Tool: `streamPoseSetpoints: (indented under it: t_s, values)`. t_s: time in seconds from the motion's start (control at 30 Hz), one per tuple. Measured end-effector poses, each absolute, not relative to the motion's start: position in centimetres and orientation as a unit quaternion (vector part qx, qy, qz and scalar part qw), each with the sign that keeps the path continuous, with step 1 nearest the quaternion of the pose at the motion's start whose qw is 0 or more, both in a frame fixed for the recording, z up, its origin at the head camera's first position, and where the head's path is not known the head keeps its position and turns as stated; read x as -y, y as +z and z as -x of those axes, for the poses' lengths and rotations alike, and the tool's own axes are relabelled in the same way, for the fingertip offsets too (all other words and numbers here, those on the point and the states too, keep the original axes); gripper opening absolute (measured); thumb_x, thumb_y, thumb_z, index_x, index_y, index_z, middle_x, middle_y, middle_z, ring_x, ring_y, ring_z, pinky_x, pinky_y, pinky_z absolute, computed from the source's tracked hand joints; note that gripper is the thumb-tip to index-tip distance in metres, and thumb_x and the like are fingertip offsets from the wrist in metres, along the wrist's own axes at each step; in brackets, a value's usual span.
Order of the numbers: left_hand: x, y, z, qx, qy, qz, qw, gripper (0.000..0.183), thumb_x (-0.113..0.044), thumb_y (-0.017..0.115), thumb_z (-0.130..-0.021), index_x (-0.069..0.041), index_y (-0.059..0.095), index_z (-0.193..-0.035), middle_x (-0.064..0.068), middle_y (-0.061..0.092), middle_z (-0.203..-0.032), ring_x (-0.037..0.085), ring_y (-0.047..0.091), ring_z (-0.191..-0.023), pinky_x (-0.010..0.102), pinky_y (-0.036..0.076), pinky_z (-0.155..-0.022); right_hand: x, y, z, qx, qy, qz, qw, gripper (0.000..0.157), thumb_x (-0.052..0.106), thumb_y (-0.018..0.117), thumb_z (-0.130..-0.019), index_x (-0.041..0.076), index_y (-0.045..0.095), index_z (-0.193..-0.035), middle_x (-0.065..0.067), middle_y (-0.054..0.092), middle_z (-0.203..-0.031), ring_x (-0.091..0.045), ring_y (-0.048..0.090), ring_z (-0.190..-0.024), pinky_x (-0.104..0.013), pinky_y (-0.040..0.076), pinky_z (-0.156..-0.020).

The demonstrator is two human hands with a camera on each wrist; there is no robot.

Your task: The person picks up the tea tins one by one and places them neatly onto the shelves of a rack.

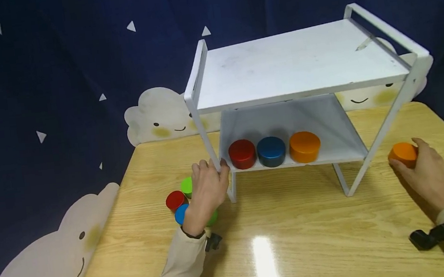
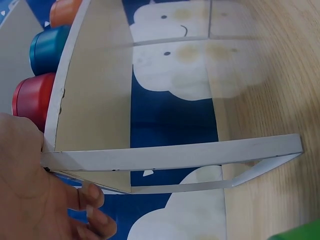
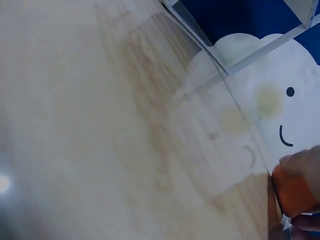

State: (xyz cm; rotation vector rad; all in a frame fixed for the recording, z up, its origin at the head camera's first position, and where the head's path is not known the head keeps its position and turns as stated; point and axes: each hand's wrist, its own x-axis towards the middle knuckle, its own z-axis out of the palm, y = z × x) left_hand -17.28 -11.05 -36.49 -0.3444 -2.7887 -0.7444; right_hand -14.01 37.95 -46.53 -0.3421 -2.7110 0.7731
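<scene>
My left hand grips the front left post of a white two-tier metal rack. The left wrist view shows the thumb side of that hand at the lower shelf's corner, fingers curled behind the post. Along the lower shelf's front edge stand a red tin, a blue tin and an orange tin, all round and lidded. To the right of the rack, my right hand holds a smaller orange round tin between thumb and fingers, at the tabletop.
Left of the rack, partly behind my left hand, are small round tins: a red one, a blue one and green ones. The wooden table ends at a dark blue curtain with white cloud shapes.
</scene>
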Motion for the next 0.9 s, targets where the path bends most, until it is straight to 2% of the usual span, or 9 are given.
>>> streamPoseSetpoints:
  t_s: [0.17, 0.23, 0.3, 0.37, 0.43, 0.5, 0.57, 0.73, 0.9]
  values:
    - [11.0, -36.5, 17.3, 0.953, -0.254, 0.120, 0.118, 0.033, -0.028, 0.034, -0.102, -0.008, 0.047, -0.080, 0.012, 0.038, -0.074, 0.031, 0.030, -0.073, 0.040, 0.024, -0.067, -36.6, -45.3, 12.8, 0.939, 0.281, 0.125, 0.152, 0.086, 0.033, 0.066, -0.090, -0.008, 0.017, -0.149, -0.046, 0.039, -0.125, -0.061, 0.041, -0.104, -0.069, 0.035, -0.080]
    - [11.0, -36.5, 17.3, 0.952, -0.253, 0.123, 0.121, 0.033, -0.028, 0.034, -0.102, -0.008, 0.047, -0.080, 0.012, 0.037, -0.073, 0.031, 0.030, -0.072, 0.040, 0.024, -0.066, -35.6, -44.4, 12.2, 0.938, 0.279, 0.125, 0.162, 0.086, 0.033, 0.067, -0.090, -0.008, 0.018, -0.148, -0.045, 0.041, -0.124, -0.059, 0.045, -0.099, -0.066, 0.038, -0.076]
    - [11.0, -36.4, 17.3, 0.951, -0.253, 0.127, 0.125, 0.033, -0.028, 0.034, -0.102, -0.008, 0.047, -0.078, 0.012, 0.037, -0.072, 0.030, 0.029, -0.072, 0.040, 0.023, -0.067, -34.7, -43.3, 11.8, 0.937, 0.273, 0.121, 0.180, 0.085, 0.032, 0.068, -0.089, -0.008, 0.020, -0.148, -0.044, 0.044, -0.121, -0.055, 0.049, -0.093, -0.056, 0.043, -0.068]
    - [11.0, -36.4, 17.3, 0.950, -0.250, 0.132, 0.129, 0.034, -0.027, 0.035, -0.102, -0.008, 0.046, -0.076, 0.012, 0.036, -0.071, 0.030, 0.029, -0.071, 0.041, 0.022, -0.068, -34.0, -42.4, 11.5, 0.936, 0.266, 0.109, 0.201, 0.083, 0.030, 0.069, -0.088, -0.007, 0.024, -0.147, -0.041, 0.047, -0.118, -0.049, 0.052, -0.085, -0.038, 0.043, -0.061]
    - [11.1, -36.4, 17.2, 0.950, -0.250, 0.133, 0.131, 0.034, -0.026, 0.035, -0.102, -0.008, 0.044, -0.075, 0.013, 0.035, -0.070, 0.030, 0.028, -0.070, 0.041, 0.021, -0.068, -33.5, -41.6, 11.2, 0.936, 0.258, 0.093, 0.221, 0.081, 0.027, 0.071, -0.087, -0.007, 0.027, -0.146, -0.039, 0.050, -0.114, -0.045, 0.053, -0.079, -0.023, 0.035, -0.056]
    - [11.1, -36.4, 17.2, 0.950, -0.250, 0.132, 0.130, 0.035, -0.026, 0.034, -0.103, -0.009, 0.043, -0.074, 0.012, 0.035, -0.070, 0.030, 0.028, -0.071, 0.041, 0.021, -0.068, -33.1, -41.1, 10.9, 0.935, 0.254, 0.080, 0.233, 0.079, 0.027, 0.072, -0.086, -0.008, 0.030, -0.144, -0.038, 0.050, -0.112, -0.044, 0.053, -0.077, -0.016, 0.029, -0.054]
    - [11.1, -36.5, 17.2, 0.951, -0.251, 0.130, 0.128, 0.035, -0.026, 0.034, -0.103, -0.009, 0.043, -0.074, 0.012, 0.035, -0.071, 0.030, 0.028, -0.071, 0.041, 0.021, -0.068, -32.9, -40.7, 10.7, 0.936, 0.247, 0.070, 0.240, 0.078, 0.027, 0.072, -0.086, -0.010, 0.033, -0.142, -0.037, 0.051, -0.111, -0.044, 0.053, -0.076, -0.015, 0.029, -0.052]
    - [11.1, -36.5, 17.1, 0.952, -0.250, 0.126, 0.125, 0.036, -0.027, 0.033, -0.103, -0.009, 0.042, -0.073, 0.013, 0.035, -0.072, 0.030, 0.028, -0.072, 0.041, 0.023, -0.067, -32.5, -40.0, 9.9, 0.940, 0.234, 0.064, 0.242, 0.078, 0.029, 0.073, -0.084, -0.011, 0.035, -0.140, -0.036, 0.051, -0.109, -0.043, 0.054, -0.073, -0.022, 0.033, -0.050]
    - [11.1, -36.5, 17.2, 0.953, -0.250, 0.125, 0.120, 0.036, -0.026, 0.032, -0.103, -0.009, 0.041, -0.073, 0.014, 0.036, -0.073, 0.031, 0.029, -0.072, 0.042, 0.024, -0.067, -32.2, -39.8, 9.1, 0.936, 0.232, 0.055, 0.260, 0.076, 0.030, 0.074, -0.083, -0.010, 0.040, -0.137, -0.036, 0.053, -0.108, -0.045, 0.054, -0.077, -0.016, 0.030, -0.052]
